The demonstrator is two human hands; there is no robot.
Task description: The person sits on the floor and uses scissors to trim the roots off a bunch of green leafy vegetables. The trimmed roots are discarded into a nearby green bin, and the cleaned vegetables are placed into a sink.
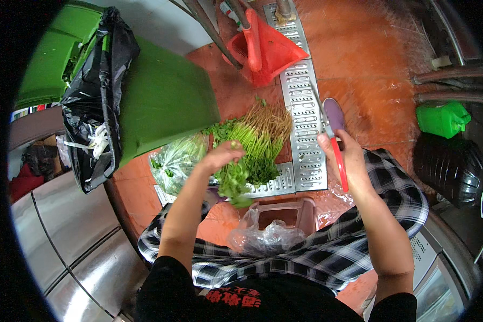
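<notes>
My left hand (pixel 224 155) is closed around a small bunch of leafy greens (pixel 234 185), whose leaves hang down below the fingers. Right beyond it lies a large pile of the same kind of greens (pixel 260 137), with pale green stalks and brownish root ends, on the tiles and the metal drain grate. My right hand (pixel 353 161) grips red-handled scissors (pixel 338 161), their metal blades pointing away from me over the grate. Left of the pile, a clear plastic bag (pixel 180 161) holds more greens.
A green wheeled bin (pixel 163 102) lined with a black bag (pixel 94 80) stands at the left. Beyond the pile is a red dustpan (pixel 273 48). The metal drain grate (pixel 305 112) crosses the wet orange floor. A stool (pixel 306 212) with crumpled clear plastic (pixel 268 236) is between my legs; a green jug (pixel 443 119) sits right.
</notes>
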